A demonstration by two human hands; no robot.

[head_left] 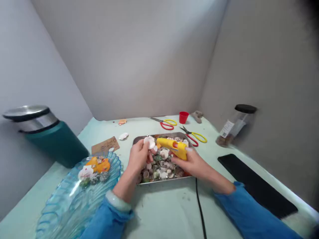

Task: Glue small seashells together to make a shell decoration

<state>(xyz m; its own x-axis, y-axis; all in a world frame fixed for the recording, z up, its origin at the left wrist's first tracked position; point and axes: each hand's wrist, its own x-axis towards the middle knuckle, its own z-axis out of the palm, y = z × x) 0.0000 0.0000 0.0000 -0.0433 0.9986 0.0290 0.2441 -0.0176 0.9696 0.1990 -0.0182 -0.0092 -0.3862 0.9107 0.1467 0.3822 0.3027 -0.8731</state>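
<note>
Between the fingertips of my left hand (pixel 139 156) is a white seashell (pixel 149 142), held above the left part of a metal tray (pixel 159 181). My right hand (pixel 190 162) is wrapped round a yellow glue gun (pixel 171 146), its nozzle pointing left toward the shell; I cannot tell whether they touch. Small shells (pixel 163 166) of mixed colours fill the tray beneath both hands. A black cord (pixel 199 205) runs from below the right hand to the front edge of the view.
At left stand a blue glass dish (pixel 74 199) holding shells and orange pieces, and a teal flask (pixel 57 142). Two pairs of scissors (pixel 167 124) (pixel 195 136) and a red cup (pixel 183 117) lie behind the tray. A jar (pixel 231 127) and black slab (pixel 254 186) are right.
</note>
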